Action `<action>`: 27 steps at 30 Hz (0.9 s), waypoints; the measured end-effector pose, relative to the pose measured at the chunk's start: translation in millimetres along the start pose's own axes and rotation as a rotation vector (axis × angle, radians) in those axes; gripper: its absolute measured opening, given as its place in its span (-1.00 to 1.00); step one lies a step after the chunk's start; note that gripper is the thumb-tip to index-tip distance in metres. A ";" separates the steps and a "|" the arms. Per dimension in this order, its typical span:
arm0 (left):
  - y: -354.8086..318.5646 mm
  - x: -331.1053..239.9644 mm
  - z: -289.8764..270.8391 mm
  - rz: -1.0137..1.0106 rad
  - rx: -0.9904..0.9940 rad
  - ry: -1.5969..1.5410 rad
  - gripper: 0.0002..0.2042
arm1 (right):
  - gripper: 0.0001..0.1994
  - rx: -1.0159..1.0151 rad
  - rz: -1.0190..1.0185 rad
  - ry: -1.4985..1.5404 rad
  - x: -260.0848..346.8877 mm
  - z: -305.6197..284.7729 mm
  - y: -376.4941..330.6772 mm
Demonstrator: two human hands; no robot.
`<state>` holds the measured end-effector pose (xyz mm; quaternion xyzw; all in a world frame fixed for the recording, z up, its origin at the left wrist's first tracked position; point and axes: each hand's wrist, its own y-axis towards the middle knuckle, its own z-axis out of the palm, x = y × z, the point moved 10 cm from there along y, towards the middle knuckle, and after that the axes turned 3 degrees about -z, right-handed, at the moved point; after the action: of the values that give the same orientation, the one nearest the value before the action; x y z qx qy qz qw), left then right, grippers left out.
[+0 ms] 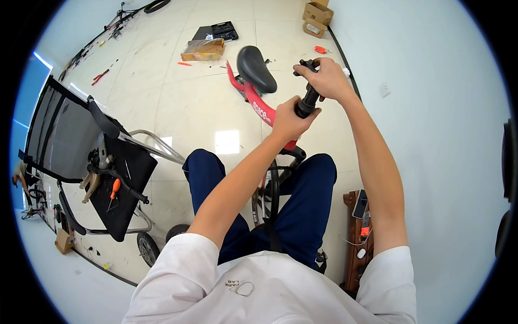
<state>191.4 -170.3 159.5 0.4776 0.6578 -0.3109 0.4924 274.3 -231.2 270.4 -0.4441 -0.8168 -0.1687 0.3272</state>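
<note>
A small red bicycle frame (263,109) stands between my knees, its black saddle (256,69) pointing away from me. My left hand (290,120) is wrapped round the front end of the frame, at the base of a black handlebar stem (309,101). Higher up, my right hand (330,80) grips the top of that stem, with the thumb and fingers closed round its clamp end. The stem leans to the right. Below my left hand, the front wheel (275,189) shows partly between my legs; my hand and forearm hide the joint of stem and frame.
On the left, a black chair (121,189) carries metal parts and an orange-handled screwdriver (115,187). A yellow box (203,50) and an opened tool case (222,31) lie ahead on the floor. A phone (360,204) rests on a brown wooden piece (353,243) beside the right wall.
</note>
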 end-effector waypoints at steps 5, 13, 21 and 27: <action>-89.1 73.4 -60.1 0.007 -0.518 -0.053 -0.29 | -0.34 0.101 -0.036 0.008 11.8 25.2 -2.6; -95.1 70.3 1.8 -0.254 -0.068 0.628 -0.33 | -0.29 0.036 0.016 -0.095 12.3 22.0 -6.0; -76.8 65.7 26.1 -0.286 -0.227 0.344 -0.56 | -0.32 -0.047 0.155 -0.537 -1.5 5.5 -7.0; -83.0 57.0 13.5 -0.165 -0.312 0.318 -0.53 | -0.29 -0.078 0.065 -0.529 1.5 8.6 -7.5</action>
<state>115.3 -192.9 96.2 0.3832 0.8042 -0.1654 0.4232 264.2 -229.6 265.2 -0.5110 -0.8522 -0.0673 0.0902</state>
